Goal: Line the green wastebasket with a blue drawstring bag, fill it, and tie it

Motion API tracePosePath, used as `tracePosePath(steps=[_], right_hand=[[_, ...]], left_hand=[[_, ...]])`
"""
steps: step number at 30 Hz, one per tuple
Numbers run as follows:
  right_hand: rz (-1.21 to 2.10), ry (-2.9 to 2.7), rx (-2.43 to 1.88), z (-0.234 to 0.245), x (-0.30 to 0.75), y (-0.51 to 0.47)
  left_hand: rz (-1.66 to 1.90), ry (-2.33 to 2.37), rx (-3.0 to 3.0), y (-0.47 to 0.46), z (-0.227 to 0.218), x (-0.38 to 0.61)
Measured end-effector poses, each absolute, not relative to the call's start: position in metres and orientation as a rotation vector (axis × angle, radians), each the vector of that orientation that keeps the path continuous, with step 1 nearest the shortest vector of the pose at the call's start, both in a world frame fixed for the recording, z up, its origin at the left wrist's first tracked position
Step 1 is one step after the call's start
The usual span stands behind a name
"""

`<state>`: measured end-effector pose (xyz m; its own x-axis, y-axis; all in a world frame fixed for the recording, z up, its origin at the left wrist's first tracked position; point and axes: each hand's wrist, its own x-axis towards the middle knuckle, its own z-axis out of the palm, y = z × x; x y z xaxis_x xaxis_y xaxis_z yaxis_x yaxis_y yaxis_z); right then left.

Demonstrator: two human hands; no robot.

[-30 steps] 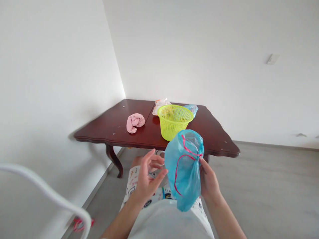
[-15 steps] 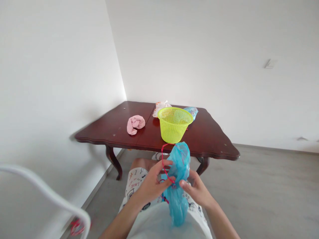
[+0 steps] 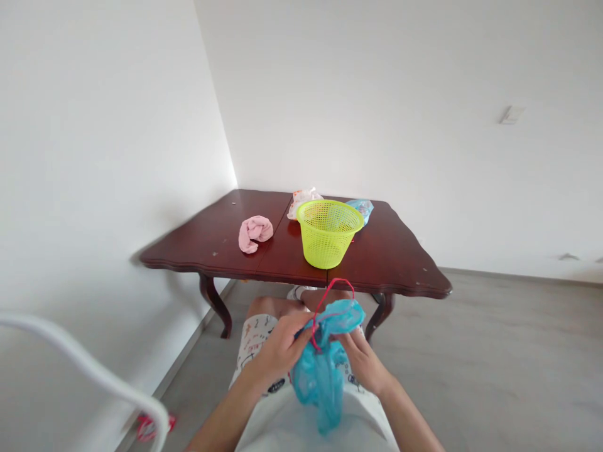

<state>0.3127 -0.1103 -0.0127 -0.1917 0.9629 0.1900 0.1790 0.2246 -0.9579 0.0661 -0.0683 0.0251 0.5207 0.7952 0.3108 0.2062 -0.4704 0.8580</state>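
Note:
A thin blue plastic bag point(image 3: 325, 370) with a red drawstring point(image 3: 330, 292) hangs over my lap. My left hand point(image 3: 280, 348) pinches its upper left side, fingers closed on the plastic. My right hand point(image 3: 362, 361) grips the bag's right side just under the mouth. The red string loops up above the opening. Ahead stands a dark wooden table point(image 3: 400, 263) carrying a lime green mesh basket point(image 3: 328, 231).
On the table lie a rolled pink cloth point(image 3: 255, 231), a white-and-orange plastic bag point(image 3: 301, 199) and another blue bag point(image 3: 362, 208) behind the basket. A white curved rail point(image 3: 89, 370) crosses the lower left. White walls meet at the corner; grey floor spreads right.
The bag has come down from in front of the basket to my lap. My left hand, open a second ago, has closed on it, and the mouth is bunched between both hands.

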Motion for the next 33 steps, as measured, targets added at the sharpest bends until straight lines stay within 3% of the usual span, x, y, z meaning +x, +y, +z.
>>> tracePosePath(steps=[3,9,15,23,29,33], right_hand=[[1.199,-1.505,-0.994,0.011,0.318,-0.097],[1.128,-1.197,-0.906,0.026,0.34,-0.086],[1.201,-1.514,-1.007,-0.008,0.292,-0.102],[1.176,-1.087,-1.063,-0.014,0.3,-0.079],[1.139,-0.511,-0.972,0.012,0.351,-0.071],[1.232,-0.402,-0.966,0.019,0.361,-0.075]], left_hand=[[1.018,0.938,1.814,-0.059,0.02,0.055],[1.31,1.037,1.636,-0.044,0.013,0.045],[1.024,0.992,1.818,-0.057,0.015,0.07],[1.08,1.173,1.713,-0.039,0.012,0.047],[1.378,1.07,1.071,-0.022,0.018,0.015],[1.313,0.966,0.709,-0.023,0.022,0.009]])
